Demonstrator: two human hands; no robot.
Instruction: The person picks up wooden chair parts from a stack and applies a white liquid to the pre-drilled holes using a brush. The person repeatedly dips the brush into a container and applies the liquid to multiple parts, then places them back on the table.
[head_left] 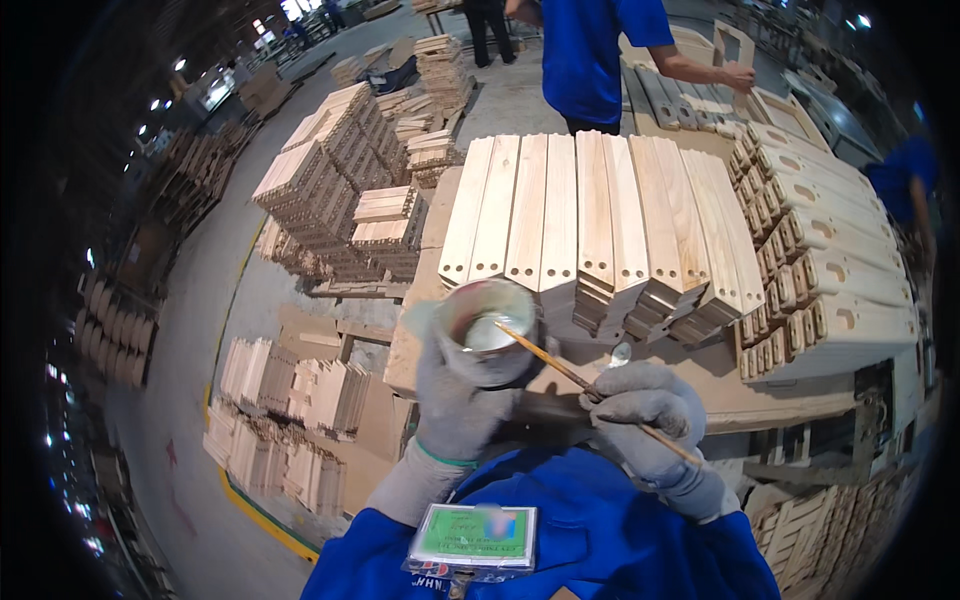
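Observation:
My gloved left hand [455, 400] is wrapped round a round cup [490, 365] with a stained rim and whitish liquid [487, 332] inside. Between the fingers of my gloved right hand [650, 415] is a thin wooden stick [555, 365], slanting up and left. Its far tip reaches into the cup; whether it has bristles I cannot make out. Just beyond both hands, stacked pale wooden boards [600, 210] stand in a row on the table, with round holes along their near ends. A small whitish object [621, 354] lies at the foot of these stacks.
Slotted wooden parts [830, 270] are piled on the right of the table [800, 405]. Pallets of stacked wood [335, 165] and low bundles [290, 400] stand at the left. Across the table a person in blue [605, 60] touches a wooden frame [735, 50].

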